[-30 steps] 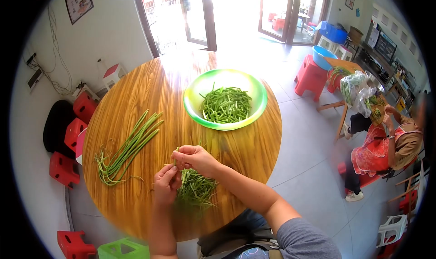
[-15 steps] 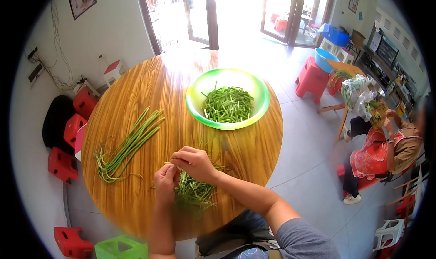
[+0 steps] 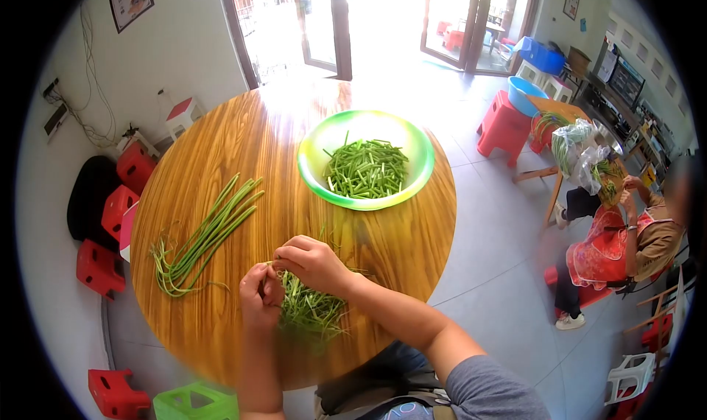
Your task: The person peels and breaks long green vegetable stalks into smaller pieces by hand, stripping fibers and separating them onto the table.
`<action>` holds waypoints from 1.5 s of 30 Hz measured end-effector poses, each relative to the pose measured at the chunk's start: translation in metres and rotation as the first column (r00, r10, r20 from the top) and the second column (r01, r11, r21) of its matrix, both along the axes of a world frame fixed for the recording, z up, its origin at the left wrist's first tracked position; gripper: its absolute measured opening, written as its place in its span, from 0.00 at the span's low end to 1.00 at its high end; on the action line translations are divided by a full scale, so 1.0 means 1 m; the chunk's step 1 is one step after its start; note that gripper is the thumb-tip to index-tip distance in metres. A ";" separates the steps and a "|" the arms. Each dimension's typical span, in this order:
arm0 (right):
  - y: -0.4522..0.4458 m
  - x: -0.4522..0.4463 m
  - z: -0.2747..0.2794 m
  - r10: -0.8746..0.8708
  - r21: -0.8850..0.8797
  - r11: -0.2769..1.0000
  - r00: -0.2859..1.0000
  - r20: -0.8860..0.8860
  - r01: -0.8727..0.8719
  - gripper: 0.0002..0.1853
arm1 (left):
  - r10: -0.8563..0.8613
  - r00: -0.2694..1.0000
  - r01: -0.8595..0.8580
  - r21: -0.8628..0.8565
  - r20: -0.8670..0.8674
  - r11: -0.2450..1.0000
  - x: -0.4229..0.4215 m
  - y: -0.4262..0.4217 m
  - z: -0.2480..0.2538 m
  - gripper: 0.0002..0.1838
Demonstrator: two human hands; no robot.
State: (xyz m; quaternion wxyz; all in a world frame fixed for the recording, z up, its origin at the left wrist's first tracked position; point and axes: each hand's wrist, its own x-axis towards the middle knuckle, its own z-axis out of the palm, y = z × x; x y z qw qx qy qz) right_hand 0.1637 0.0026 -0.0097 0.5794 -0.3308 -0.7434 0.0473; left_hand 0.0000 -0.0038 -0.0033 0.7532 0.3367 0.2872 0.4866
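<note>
Round wooden table, bright doorway beyond its far edge. Both bare hands at the near part, meeting just left of centre. Left hand: thumb and fingers drawn narrow, tips pinched. Right hand: reaching over from the right, fingers bent and closed, back of the hand up, tips just beside the left's. Between them a thin green piece, only a sliver of it showing; the right fingers hide the rest, so its length cannot be told, nor whether it is being bent, stripped or turned. Heap of fine greens on the table at near centre, partly beneath the right wrist. Long stalks lie loose to the left, cut ends far, frayed ends near. Large green-rimmed bowl farther off, right of the hands, short green lengths piled inside. On handling, my judgement: so slender a piece wants a light fingertip pinch from each hand, the two pinches close together, so that force falls on a short span and the stem is not crushed. Wrists low, motion small. Keeping the right sleeve and forearm off the loose heap should avoid dragging strands about.
</note>
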 end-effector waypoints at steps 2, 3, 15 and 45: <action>0.001 0.002 0.000 -0.021 -0.032 0.999 0.999 0.038 0.022 0.06 | -0.011 0.993 0.012 -0.013 0.118 1.000 -0.004 0.004 -0.002 0.11; 0.001 0.004 0.001 -0.031 -0.048 0.998 0.998 0.058 0.034 0.06 | -0.021 0.980 0.026 -0.021 0.196 0.999 -0.005 0.007 -0.003 0.11; 0.014 0.036 0.028 -0.650 -0.049 0.748 0.717 -0.250 0.662 0.16 | -0.055 0.976 0.085 0.133 -0.213 0.987 0.009 -0.008 0.013 0.12; -0.019 0.004 0.023 0.633 -0.655 0.570 0.773 -0.036 -0.497 0.05 | 0.435 0.900 -0.435 -0.063 -0.017 0.898 -0.020 0.031 -0.027 0.13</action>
